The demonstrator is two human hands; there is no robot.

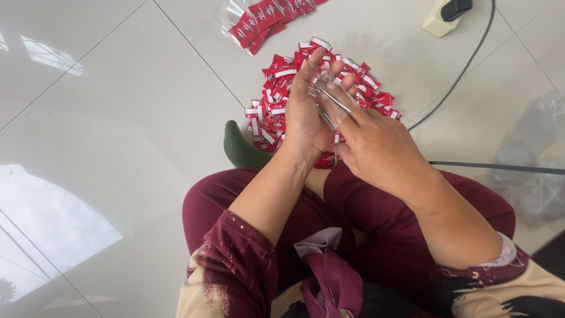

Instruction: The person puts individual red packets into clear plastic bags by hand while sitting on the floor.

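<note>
My left hand (pixel 306 112) is raised palm-up with its fingers straight, above a heap of small red and white sachets (pixel 276 97) on the floor. A small clear plastic bag (pixel 331 97) lies across its fingers. My right hand (pixel 379 150) reaches in from the right, and its fingers press on the clear bag, working at its edge. Both hands hold the bag between them.
A clear bag filled with red sachets (pixel 262 17) lies at the top. A white power adapter (pixel 445 15) with a black cable (pixel 465 73) is at the upper right. Crumpled clear plastic (pixel 538 153) lies at the right. My crossed legs in maroon trousers (pixel 365 218) and a green sock (pixel 238 147) are below.
</note>
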